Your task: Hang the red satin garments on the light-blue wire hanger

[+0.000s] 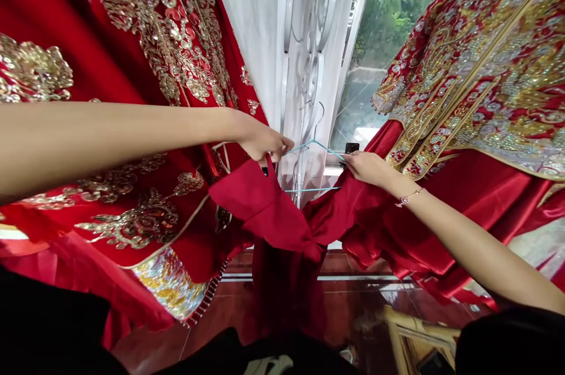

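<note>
a sheer white curtain [265, 27] with a silvery swirl pattern hangs beside a window [388, 27], bright with daylight and green foliage outside. below lies a glossy reddish-brown tiled floor [353, 304], with a pale wooden furniture frame [417, 334] at lower right.

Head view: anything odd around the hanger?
The red satin garment looks odd: it sags in bunched folds between the left hand and right hand, not spread on the teal wire hanger, unlike the gold-embroidered red robe at right.
</note>
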`<state>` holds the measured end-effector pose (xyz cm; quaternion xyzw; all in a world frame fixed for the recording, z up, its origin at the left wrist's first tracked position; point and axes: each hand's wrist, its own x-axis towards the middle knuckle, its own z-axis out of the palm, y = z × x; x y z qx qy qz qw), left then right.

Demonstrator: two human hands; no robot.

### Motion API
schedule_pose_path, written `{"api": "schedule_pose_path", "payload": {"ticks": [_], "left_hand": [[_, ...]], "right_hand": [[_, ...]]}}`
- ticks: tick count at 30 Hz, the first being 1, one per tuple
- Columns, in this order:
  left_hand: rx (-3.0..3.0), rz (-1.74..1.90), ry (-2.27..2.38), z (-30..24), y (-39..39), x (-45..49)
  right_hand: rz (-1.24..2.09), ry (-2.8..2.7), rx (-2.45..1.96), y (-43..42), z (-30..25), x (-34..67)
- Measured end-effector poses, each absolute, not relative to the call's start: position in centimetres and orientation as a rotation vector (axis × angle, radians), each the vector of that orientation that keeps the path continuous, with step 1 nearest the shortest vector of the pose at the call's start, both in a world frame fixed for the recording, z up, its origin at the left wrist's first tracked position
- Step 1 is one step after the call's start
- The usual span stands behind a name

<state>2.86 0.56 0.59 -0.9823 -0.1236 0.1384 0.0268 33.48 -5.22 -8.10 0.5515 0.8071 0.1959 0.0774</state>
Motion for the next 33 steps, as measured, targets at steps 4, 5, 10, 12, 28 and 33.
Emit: {"api": "schedule_pose_path", "payload": {"ticks": [4, 5, 10, 12, 28, 33], "left_hand": [[-3.224, 0.003, -0.359, -0.4, -0.5, -0.3], [-3.254, -0.065, -0.358, -0.7, -0.5, -0.9], [-3.34, -0.053, -0.362, -1.2, 0.2, -1.5], [-3.336, -0.034, -0.382, -0.9, 0.4, -1.3], [-3.378, 0.384, -0.686, 0.2, 1.0, 0.7], [-3.436, -0.286, -0.757, 2.0, 2.0, 2.5]], "right_hand": [[0.554, 2.45, 1.66, -5.0, -8.5, 33.5], [0.546, 2.457, 1.654, -4.8, -8.5, 33.4], [0.526, 2.477, 1.641, -4.2, -8.7, 33.3], [0.527, 2.482, 1.646, -4.3, -8.7, 33.3], [0.507, 2.505, 1.706, -4.7, -9.2, 33.7], [0.545, 2.538, 1.707, -4.6, -9.9, 33.9]]}}
